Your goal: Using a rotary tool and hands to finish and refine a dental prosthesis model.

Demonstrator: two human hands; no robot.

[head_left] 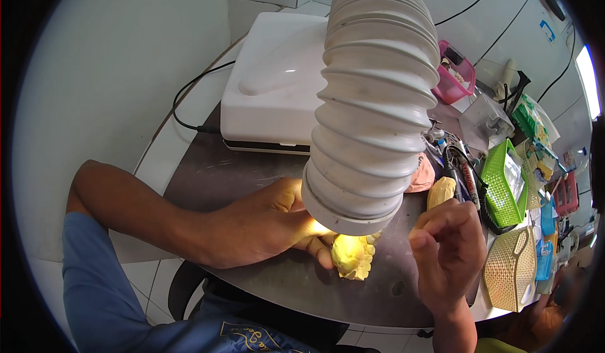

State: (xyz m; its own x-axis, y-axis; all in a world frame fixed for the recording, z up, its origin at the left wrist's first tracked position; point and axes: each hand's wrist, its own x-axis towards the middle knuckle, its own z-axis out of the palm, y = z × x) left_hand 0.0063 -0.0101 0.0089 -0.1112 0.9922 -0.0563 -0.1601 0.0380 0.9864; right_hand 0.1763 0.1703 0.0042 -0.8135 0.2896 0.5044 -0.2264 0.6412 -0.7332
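Note:
My left hand point(265, 224) reaches in from the left and grips a pale yellow dental cast point(353, 257) with a row of tooth shapes along its right side. Bright light falls on the cast and my fingertips. Part of that hand is covered by the mouth of a wide white ribbed hose point(375, 120) hanging just above. To the right, apart from the cast, my right hand point(450, 249) is raised with its fingers curled toward the thumb. Whatever it may hold is too small or hidden to make out.
Behind the hose stands a white box-shaped machine point(277, 76) with a black cable. Another yellowish cast point(441, 192) and a pink piece point(422, 175) lie near pens and tools. A green basket point(504, 186), a beige basket point(509, 271) and a pink basket point(455, 79) line the right side.

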